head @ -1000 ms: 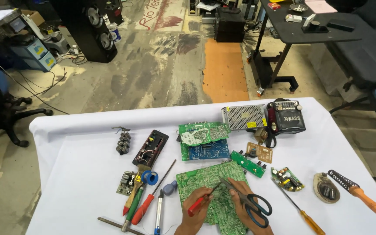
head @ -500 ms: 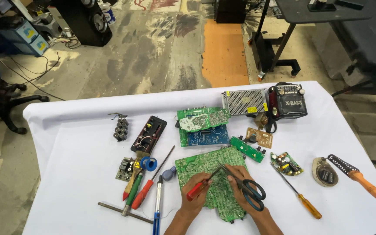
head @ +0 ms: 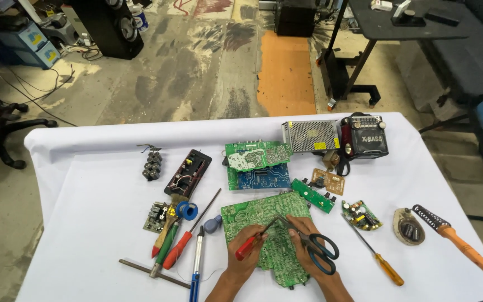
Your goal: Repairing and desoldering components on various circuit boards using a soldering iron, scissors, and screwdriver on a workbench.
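Note:
My left hand [head: 242, 258] grips a red-handled screwdriver [head: 251, 245] whose tip rests on a large green circuit board [head: 252, 212] lying flat on the white table [head: 96, 162]. On the same board, my right hand [head: 304, 246] holds black-handled scissors [head: 315, 246], their blades pointing up-left toward the screwdriver tip. Both hands lie over the board's near half and hide part of it.
Left of the board lie several screwdrivers [head: 181, 246], a T-shaped wrench [head: 153, 273] and a blue solder spool [head: 186, 211]. Behind it sit stacked green and blue boards [head: 257, 163], a metal power supply [head: 309, 136] and a black radio [head: 363, 138]. An orange soldering iron [head: 458, 241] lies right.
The view has tilted down and the table sits higher in frame. My hands stay on the board with the screwdriver and scissors, shifting only slightly.

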